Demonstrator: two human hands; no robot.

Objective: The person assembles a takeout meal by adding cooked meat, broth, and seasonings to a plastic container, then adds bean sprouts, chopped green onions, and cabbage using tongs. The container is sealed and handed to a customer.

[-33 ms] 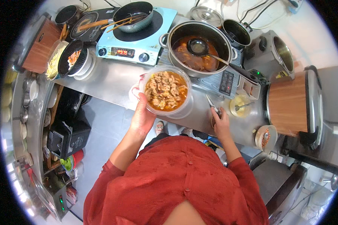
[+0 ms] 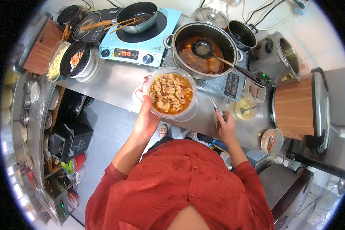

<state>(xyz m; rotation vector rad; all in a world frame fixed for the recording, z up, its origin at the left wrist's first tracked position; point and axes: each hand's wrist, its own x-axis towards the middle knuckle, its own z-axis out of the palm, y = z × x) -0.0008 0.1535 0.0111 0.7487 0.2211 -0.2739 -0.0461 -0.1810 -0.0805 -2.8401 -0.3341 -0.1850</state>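
My left hand (image 2: 146,119) grips a clear round plastic bowl (image 2: 194,103) by its left side, above the counter's front edge. Chopped meat (image 2: 168,90) lies on top of orange-brown broth and noodles in it. To the right, my right hand (image 2: 227,125) is closed on what looks like a pair of scissors (image 2: 215,103), its pointed metal end toward the back; the fingers partly hide it. Behind the bowl, a big steel pot (image 2: 171,53) holds reddish-brown broth, with a black ladle (image 2: 202,49) resting in it.
A pan (image 2: 137,17) with chopsticks sits on a blue induction cooker (image 2: 138,62). Stacked bowls (image 2: 84,67) stand at left. Right are a small yellowish bowl (image 2: 246,106), a bowl of nuts (image 2: 271,141) and a wood-sided cooker (image 2: 301,107). The steel counter (image 2: 115,78) ends before me.
The readout on the blue cooker differs, and the whole view has shifted very slightly. Both hands keep their hold.
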